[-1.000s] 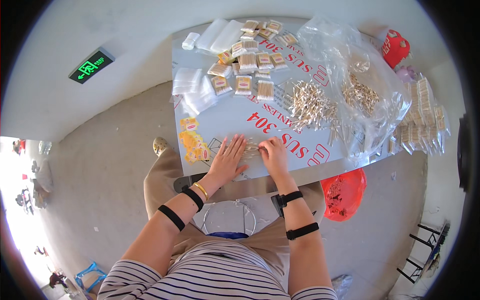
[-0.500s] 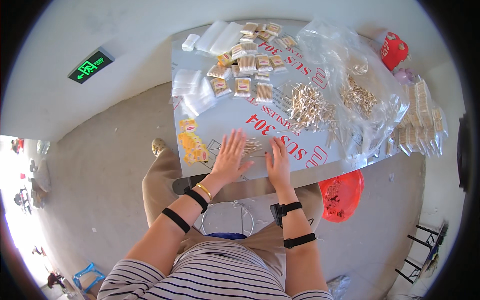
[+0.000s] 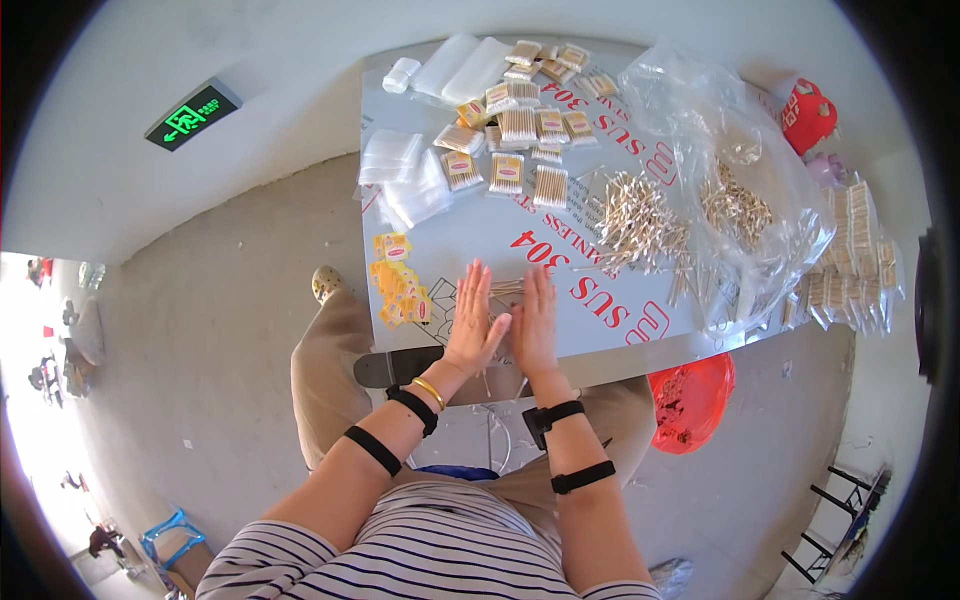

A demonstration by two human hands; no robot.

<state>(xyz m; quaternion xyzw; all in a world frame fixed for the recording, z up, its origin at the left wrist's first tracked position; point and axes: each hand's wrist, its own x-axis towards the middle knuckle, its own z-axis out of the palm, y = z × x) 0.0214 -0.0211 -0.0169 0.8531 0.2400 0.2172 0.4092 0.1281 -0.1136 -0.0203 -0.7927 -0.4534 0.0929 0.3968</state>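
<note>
grey floor point(image 3: 220, 350) and pale walls surround the work position. one table point(image 3: 460, 235), with red and black printing on its surface, carries the parts. a large clear plastic bag point(image 3: 680, 85) spreads over its right side and holds loose swabs point(image 3: 737, 205); its slack film limits access to that side. a red plastic container point(image 3: 692, 400) stands below the near edge, at right.

completed portion, as judged from the layout: stacked packs point(image 3: 855, 235) at the far right, plus a scattered group of small filled packs point(image 3: 507, 173) at the rear centre. outstanding portion: an open pile of cotton swabs point(image 3: 640, 222) just left of the bag, flat clear sleeves point(image 3: 415, 190) at the left, apparently unfilled, and loose yellow cards point(image 3: 402, 292) near the left edge.

left hand point(image 3: 475, 325): fingers extended, nearly side by side, thumb angled toward the other hand. right hand point(image 3: 534, 325): fingers straight and close together, slightly blurred; no pinch is visible in either hand.

a small bundle of swabs point(image 3: 508, 287) lies crosswise between the two hands, near the front of the table. its ends are masked by the fingers; firm contact cannot be confirmed. this bundle is not yet in a sleeve.
</note>
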